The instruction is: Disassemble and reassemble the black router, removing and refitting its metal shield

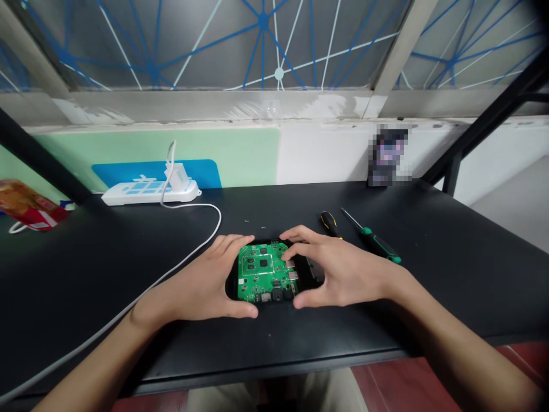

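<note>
A green circuit board (261, 280) with chips and metal ports lies in a black plastic case (232, 283) on the table. My left hand (206, 280) is curved round the case's left side, fingers at the far edge and thumb at the near edge. From the right, my right hand (343, 272) spans the case, with one fingertip on the board's upper right part and the thumb by the near edge. A black part (309, 273) shows beneath my right palm; whether it belongs to the case I cannot tell.
Beyond my right hand lie a green-handled screwdriver (380, 245) and a black-and-yellow handle (329, 222). A white power strip (150, 191) with a white cable (189, 257) stands at the back left, near a red packet (32, 206). A blurred phone-like object (388, 157) leans on the wall.
</note>
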Motion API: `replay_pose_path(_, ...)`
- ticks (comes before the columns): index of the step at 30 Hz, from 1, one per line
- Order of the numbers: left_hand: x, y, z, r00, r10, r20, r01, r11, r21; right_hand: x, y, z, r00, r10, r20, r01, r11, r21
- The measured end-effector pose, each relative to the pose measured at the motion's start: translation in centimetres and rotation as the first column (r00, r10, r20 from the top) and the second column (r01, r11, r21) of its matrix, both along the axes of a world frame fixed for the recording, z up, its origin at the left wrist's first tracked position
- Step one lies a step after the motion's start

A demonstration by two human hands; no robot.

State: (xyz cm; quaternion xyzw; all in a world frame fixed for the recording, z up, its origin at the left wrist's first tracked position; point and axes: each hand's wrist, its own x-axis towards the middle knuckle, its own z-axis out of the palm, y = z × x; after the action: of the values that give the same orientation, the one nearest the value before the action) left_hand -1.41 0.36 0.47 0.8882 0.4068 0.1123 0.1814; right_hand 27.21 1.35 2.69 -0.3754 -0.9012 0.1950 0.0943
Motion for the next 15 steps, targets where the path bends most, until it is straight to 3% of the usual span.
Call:
replay_pose_path(7, 0.13, 0.05, 0.08, 1.0, 0.008, 0.002, -0.008, 1.0, 0.018, 0.12, -0.51, -0.15, 0.997, -0.008, 0.075, 0.007, 1.0, 0.014)
replay_pose_path(15, 0.09, 0.25, -0.17, 0.999, 0.023, 0.05, -0.023, 1.0, 0.014, -0.3, -0.46, -0.66, 1.0, 0.005, 0.019, -0.004, 1.0, -0.014)
